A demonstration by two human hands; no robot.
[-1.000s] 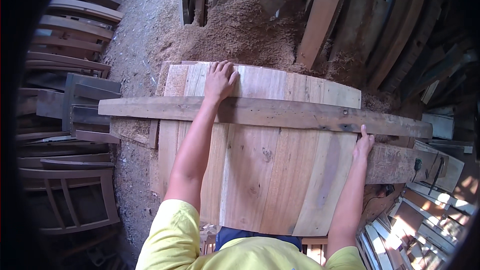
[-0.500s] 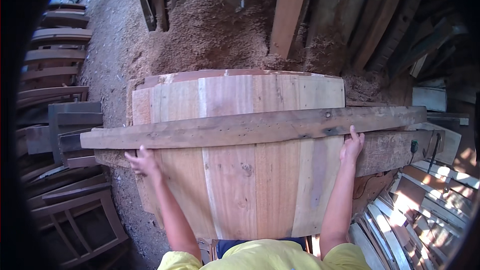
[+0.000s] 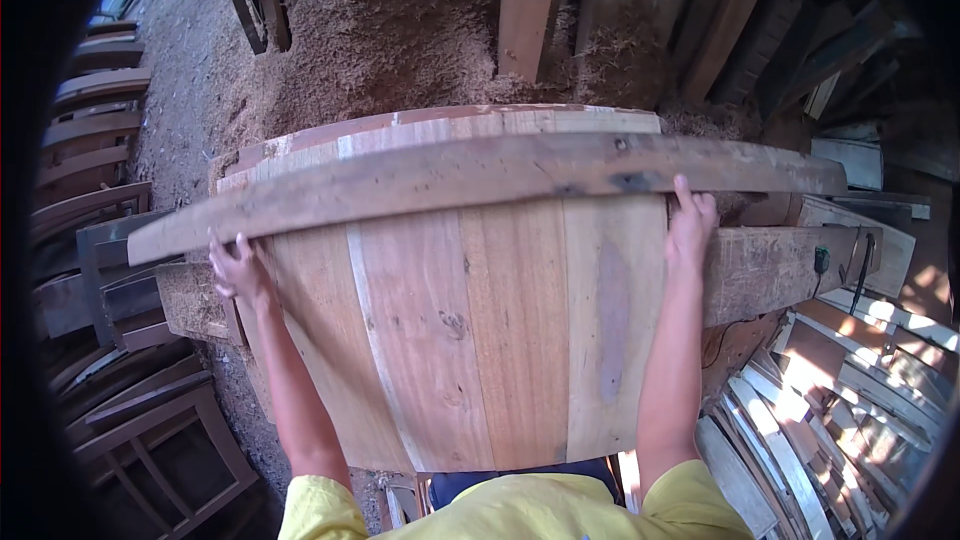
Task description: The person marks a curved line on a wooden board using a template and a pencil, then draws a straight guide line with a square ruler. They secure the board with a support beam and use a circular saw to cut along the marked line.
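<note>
The plank panel already lies assembled edge to edge on the worktop; the long timber board, crossing over its far part, is not yet released. The right hand has its grip pinching the board's near edge; the left hand has fingers partly spread there, its clamping impossible to tell. The board looks grey-brown, dark-stained, narrowing leftward.
</note>
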